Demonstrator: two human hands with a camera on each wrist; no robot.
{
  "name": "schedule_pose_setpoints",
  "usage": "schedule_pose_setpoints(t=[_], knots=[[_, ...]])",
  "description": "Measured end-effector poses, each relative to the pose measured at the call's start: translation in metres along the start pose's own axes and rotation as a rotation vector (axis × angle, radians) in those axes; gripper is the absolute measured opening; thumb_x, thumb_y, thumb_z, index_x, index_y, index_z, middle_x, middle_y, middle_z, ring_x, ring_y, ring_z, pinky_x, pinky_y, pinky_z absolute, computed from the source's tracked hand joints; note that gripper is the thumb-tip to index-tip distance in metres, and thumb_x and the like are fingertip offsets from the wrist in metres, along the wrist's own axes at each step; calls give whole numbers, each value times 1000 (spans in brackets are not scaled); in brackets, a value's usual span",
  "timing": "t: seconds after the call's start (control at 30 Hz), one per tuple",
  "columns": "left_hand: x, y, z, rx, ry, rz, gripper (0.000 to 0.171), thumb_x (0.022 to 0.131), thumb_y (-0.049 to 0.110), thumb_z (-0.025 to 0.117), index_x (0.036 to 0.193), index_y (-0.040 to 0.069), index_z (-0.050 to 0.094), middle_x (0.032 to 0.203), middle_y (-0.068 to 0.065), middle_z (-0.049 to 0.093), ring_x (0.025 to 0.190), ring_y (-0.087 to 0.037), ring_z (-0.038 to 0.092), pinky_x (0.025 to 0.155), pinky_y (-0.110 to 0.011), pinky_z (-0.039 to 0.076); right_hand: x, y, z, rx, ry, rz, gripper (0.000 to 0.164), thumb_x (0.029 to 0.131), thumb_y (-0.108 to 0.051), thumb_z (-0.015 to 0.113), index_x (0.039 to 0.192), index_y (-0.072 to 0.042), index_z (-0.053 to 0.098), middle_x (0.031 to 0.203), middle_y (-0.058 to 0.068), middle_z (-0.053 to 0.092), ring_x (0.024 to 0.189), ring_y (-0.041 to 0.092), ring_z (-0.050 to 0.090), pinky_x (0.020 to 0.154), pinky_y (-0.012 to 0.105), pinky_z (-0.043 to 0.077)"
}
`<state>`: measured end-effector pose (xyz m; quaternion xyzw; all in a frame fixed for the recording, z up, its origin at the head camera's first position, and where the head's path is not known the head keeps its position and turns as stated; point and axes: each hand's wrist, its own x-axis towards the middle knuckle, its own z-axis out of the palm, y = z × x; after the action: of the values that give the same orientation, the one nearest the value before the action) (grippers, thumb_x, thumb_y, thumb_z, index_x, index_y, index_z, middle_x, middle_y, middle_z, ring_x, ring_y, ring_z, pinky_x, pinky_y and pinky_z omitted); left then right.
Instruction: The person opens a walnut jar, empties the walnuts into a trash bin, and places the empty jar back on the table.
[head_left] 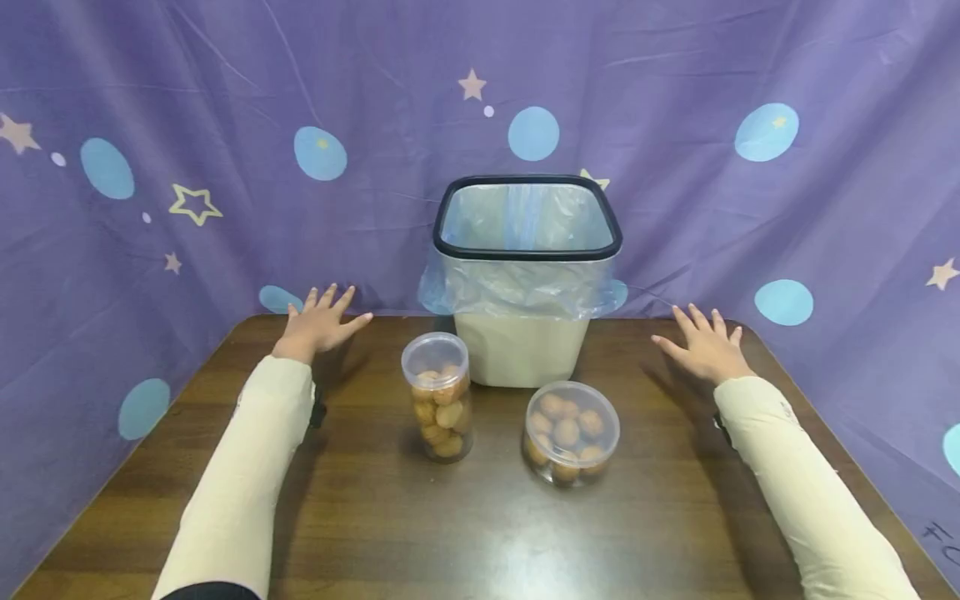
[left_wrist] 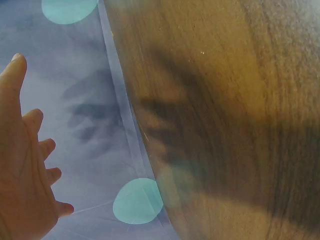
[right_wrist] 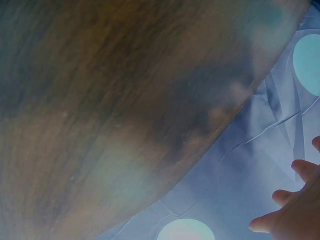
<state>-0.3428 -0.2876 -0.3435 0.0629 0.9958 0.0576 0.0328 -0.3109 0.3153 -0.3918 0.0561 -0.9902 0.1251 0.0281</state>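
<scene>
My left hand is spread out near the table's far left corner, fingers apart and holding nothing. On the far right, my right hand is likewise spread, with nothing in it. Between them, a tall clear jar with a lid stands upright, filled with what look like walnuts. A low round clear tub, lidded, sits to its right and contains similar walnuts. Behind both is a pale bin with a black rim and a bluish plastic liner folded over its edge. In the wrist views each hand appears apart from the containers.
The brown wooden table reflects light near its front. A purple curtain with stars and blue ovals hangs behind and along both sides of it. Part of the bin liner bulges out beside the bin.
</scene>
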Motion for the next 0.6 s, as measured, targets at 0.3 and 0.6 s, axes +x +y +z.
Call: schedule_pose_setpoints(t=[0.3,0.6], knots=[[2,-5,1,-1,11,32,86,90,70,25,152,12,10,154,-25,3,137,-51,-3,100,-74,-3,7,-1,-6,2,28,-26,87,90,-68,34,151,-7,17,153,27,10,135,56,1,96,78,-5],[4,4,6,8,130,138,79,93,64,33,151,12,21,153,-24,17,138,-49,8,104,-72,7,1,-5,-15,62,57,-72,82,92,-63,37,152,-11,14,154,24,10,136,55,1,97,77,-4]])
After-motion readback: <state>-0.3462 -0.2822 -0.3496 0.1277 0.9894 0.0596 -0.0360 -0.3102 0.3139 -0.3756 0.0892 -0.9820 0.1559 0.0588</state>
